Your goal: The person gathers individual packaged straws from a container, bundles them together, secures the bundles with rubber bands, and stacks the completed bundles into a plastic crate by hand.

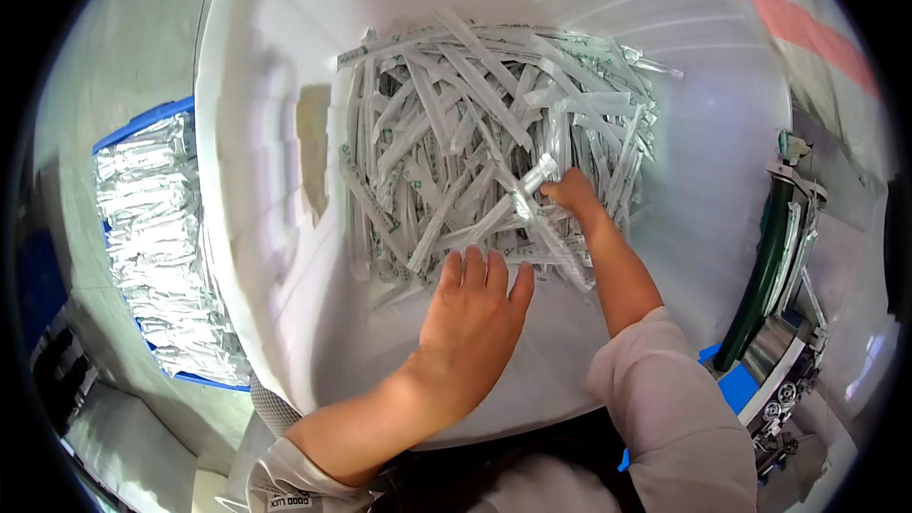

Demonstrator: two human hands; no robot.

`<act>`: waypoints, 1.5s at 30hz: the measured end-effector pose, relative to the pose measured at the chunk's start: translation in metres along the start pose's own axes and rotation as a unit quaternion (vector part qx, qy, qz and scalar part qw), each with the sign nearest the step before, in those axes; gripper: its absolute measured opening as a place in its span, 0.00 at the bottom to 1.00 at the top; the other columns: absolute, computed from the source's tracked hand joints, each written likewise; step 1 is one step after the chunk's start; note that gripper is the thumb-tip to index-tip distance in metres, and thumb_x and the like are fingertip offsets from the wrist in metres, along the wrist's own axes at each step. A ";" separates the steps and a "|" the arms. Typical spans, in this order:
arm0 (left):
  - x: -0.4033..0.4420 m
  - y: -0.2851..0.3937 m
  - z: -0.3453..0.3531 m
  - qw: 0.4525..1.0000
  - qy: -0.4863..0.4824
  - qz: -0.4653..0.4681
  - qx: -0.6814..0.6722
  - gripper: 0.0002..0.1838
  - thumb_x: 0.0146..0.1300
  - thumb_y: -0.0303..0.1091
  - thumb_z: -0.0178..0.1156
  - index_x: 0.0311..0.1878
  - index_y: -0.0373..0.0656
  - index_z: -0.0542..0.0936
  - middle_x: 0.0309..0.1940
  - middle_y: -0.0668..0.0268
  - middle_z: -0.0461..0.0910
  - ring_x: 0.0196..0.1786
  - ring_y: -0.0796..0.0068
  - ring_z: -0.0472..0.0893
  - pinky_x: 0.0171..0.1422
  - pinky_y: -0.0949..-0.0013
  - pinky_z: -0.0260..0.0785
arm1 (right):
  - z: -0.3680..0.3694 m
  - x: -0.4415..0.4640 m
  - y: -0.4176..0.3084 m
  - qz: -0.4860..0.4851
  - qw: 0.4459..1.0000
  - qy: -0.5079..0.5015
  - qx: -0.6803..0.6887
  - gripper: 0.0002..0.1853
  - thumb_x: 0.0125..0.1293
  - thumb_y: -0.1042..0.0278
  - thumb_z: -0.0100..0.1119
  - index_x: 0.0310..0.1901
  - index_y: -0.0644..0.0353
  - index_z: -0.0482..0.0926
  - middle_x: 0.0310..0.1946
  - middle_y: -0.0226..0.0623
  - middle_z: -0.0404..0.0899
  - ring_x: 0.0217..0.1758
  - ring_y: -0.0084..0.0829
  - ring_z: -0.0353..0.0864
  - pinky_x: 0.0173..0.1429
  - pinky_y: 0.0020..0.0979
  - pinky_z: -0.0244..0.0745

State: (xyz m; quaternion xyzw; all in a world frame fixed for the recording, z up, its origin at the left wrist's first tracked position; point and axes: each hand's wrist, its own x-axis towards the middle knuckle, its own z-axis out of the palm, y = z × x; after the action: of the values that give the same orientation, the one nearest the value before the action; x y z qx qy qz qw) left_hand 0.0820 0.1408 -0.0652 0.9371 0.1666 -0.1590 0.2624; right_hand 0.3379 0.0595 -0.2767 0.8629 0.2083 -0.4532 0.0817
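A heap of long, thin clear-and-white wrapped packets (446,123) with small green print lies in a deep white tub (693,256). My right hand (574,194) reaches into the heap's right side, its fingers curled at a few crossing packets (537,204); some fingertips are hidden behind the wrapping. Nearer to me, my left hand (475,313) is held over the front edge of the heap. Its fingers are stretched out and slightly apart, with nothing held in them. What is inside the wrappers cannot be made out clearly.
Left of the tub, a blue crate (142,119) on the floor is filled with stacked silvery packets (161,247). On the right stands a machine (784,361) with a dark green roller (760,275) and metal parts. The tub's high wall surrounds the heap.
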 end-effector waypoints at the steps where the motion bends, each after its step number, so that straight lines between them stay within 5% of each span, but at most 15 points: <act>1: -0.001 0.001 0.000 1.000 0.002 -0.001 -0.005 0.29 0.51 0.37 0.60 0.57 0.42 0.65 0.48 0.55 0.69 0.55 0.59 0.67 0.61 0.59 0.57 | 0.001 -0.003 0.000 0.001 1.000 0.000 -0.006 0.37 0.32 0.52 0.67 0.42 0.76 0.72 0.40 0.63 0.74 0.46 0.48 0.76 0.45 0.38 0.70; 5: 0.001 0.000 0.000 1.000 0.020 -0.007 -0.011 0.28 0.50 0.36 0.60 0.56 0.42 0.66 0.46 0.56 0.70 0.52 0.60 0.68 0.60 0.60 0.58 | 0.047 0.004 0.004 -0.011 0.992 0.030 0.121 0.42 0.35 0.54 0.66 0.49 0.80 0.66 0.44 0.63 0.72 0.46 0.52 0.75 0.45 0.37 0.71; 8: 0.003 -0.002 0.000 0.999 0.026 -0.017 -0.010 0.27 0.50 0.36 0.59 0.55 0.42 0.67 0.45 0.57 0.70 0.51 0.61 0.68 0.59 0.61 0.58 | 0.089 0.006 -0.018 0.075 0.964 0.186 0.174 0.49 0.42 0.60 0.65 0.60 0.75 0.46 0.54 0.63 0.62 0.56 0.52 0.67 0.58 0.36 0.63; 11: 0.000 0.000 0.002 1.000 0.016 -0.007 -0.002 0.27 0.50 0.36 0.59 0.55 0.42 0.67 0.44 0.57 0.70 0.51 0.61 0.68 0.58 0.62 0.59 | 0.085 -0.001 -0.029 0.167 0.956 0.142 0.193 0.50 0.41 0.61 0.66 0.61 0.71 0.46 0.51 0.63 0.66 0.54 0.52 0.68 0.59 0.36 0.63; 13: 0.003 0.000 -0.001 0.999 0.031 -0.005 0.008 0.27 0.50 0.36 0.59 0.55 0.41 0.67 0.44 0.57 0.70 0.51 0.62 0.68 0.57 0.62 0.59 | 0.086 0.000 -0.017 0.091 0.960 0.166 0.207 0.47 0.40 0.63 0.67 0.61 0.68 0.49 0.51 0.62 0.66 0.54 0.51 0.68 0.59 0.36 0.63; 17: 0.002 0.000 0.002 1.000 0.011 -0.006 0.009 0.27 0.50 0.36 0.59 0.54 0.41 0.67 0.41 0.59 0.72 0.49 0.62 0.70 0.56 0.62 0.60 | 0.050 -0.015 -0.001 0.029 0.983 0.145 0.111 0.41 0.38 0.63 0.68 0.56 0.68 0.62 0.49 0.60 0.69 0.52 0.49 0.71 0.55 0.35 0.67; 21: 0.004 -0.002 0.004 1.000 -0.009 0.008 -0.014 0.27 0.50 0.39 0.60 0.53 0.40 0.67 0.39 0.59 0.74 0.47 0.62 0.72 0.54 0.60 0.61 | -0.045 -0.022 0.005 0.049 0.975 -0.052 -0.209 0.28 0.36 0.56 0.68 0.38 0.70 0.77 0.41 0.51 0.77 0.44 0.43 0.78 0.48 0.36 0.72; 26: 0.015 -0.018 0.009 0.996 -0.051 -0.004 -0.078 0.28 0.51 0.42 0.60 0.53 0.39 0.67 0.38 0.56 0.75 0.45 0.59 0.75 0.51 0.58 0.65 | -0.137 -0.133 -0.032 -0.007 0.868 -0.008 -0.496 0.18 0.43 0.64 0.61 0.36 0.67 0.79 0.42 0.46 0.77 0.46 0.42 0.77 0.50 0.35 0.72; 31: 0.027 -0.018 0.019 0.982 -0.072 0.045 -0.169 0.32 0.52 0.48 0.60 0.56 0.38 0.66 0.42 0.51 0.75 0.44 0.57 0.76 0.49 0.61 0.68 | -0.163 -0.230 -0.007 -0.119 0.855 0.155 -0.481 0.18 0.44 0.70 0.58 0.41 0.61 0.75 0.35 0.48 0.78 0.41 0.46 0.77 0.47 0.38 0.72; 34: 0.020 0.028 -0.003 0.915 -0.170 0.065 -0.360 0.36 0.52 0.50 0.61 0.58 0.36 0.64 0.45 0.49 0.75 0.46 0.58 0.76 0.50 0.62 0.68 | -0.159 -0.281 0.005 -0.132 0.902 0.213 -0.353 0.24 0.42 0.71 0.58 0.47 0.59 0.70 0.34 0.47 0.78 0.39 0.47 0.77 0.44 0.41 0.72; 36: 0.005 0.059 -0.004 0.802 0.008 -0.033 -0.596 0.42 0.49 0.47 0.65 0.62 0.34 0.59 0.47 0.52 0.73 0.49 0.63 0.74 0.54 0.62 0.65 | -0.140 -0.299 0.015 -0.213 0.911 0.317 -0.154 0.27 0.42 0.71 0.59 0.49 0.59 0.67 0.34 0.45 0.77 0.38 0.48 0.77 0.41 0.43 0.71; 37: 0.011 0.069 -0.003 0.813 0.015 -0.037 -0.581 0.42 0.49 0.47 0.65 0.62 0.34 0.59 0.47 0.52 0.73 0.49 0.63 0.74 0.54 0.62 0.65 | -0.126 -0.307 0.017 -0.224 0.908 0.325 -0.140 0.27 0.42 0.71 0.59 0.49 0.59 0.67 0.34 0.45 0.77 0.38 0.48 0.77 0.41 0.43 0.71; 39: 0.022 0.075 0.003 0.508 0.385 0.003 -0.771 0.55 0.42 0.36 0.72 0.65 0.29 0.44 0.53 0.48 0.68 0.53 0.59 0.71 0.59 0.65 0.62 | -0.092 -0.318 0.014 -0.301 0.829 0.470 -0.006 0.28 0.42 0.70 0.59 0.50 0.58 0.67 0.35 0.44 0.77 0.38 0.47 0.77 0.40 0.44 0.71; 43: -0.010 0.090 -0.045 0.460 0.288 0.223 -0.810 0.46 0.38 0.35 0.71 0.60 0.37 0.56 0.45 0.62 0.72 0.50 0.69 0.71 0.57 0.66 0.61 | -0.040 -0.328 0.000 -0.484 0.738 0.443 0.159 0.27 0.44 0.72 0.60 0.50 0.57 0.68 0.33 0.45 0.77 0.34 0.46 0.78 0.36 0.40 0.74; 45: -0.024 0.098 -0.061 0.533 0.288 0.213 -0.766 0.43 0.37 0.36 0.71 0.58 0.37 0.60 0.43 0.62 0.73 0.48 0.69 0.72 0.55 0.66 0.63 | -0.027 -0.333 -0.004 -0.465 0.776 0.349 0.245 0.33 0.42 0.71 0.65 0.54 0.59 0.65 0.39 0.49 0.76 0.42 0.46 0.77 0.44 0.35 0.73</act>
State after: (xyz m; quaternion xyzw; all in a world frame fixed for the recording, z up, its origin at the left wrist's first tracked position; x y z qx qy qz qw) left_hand 0.1118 0.0897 0.0367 0.3799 0.0868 0.3686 0.8440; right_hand 0.1892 -0.0234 0.0105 0.7513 0.4802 -0.1393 -0.4308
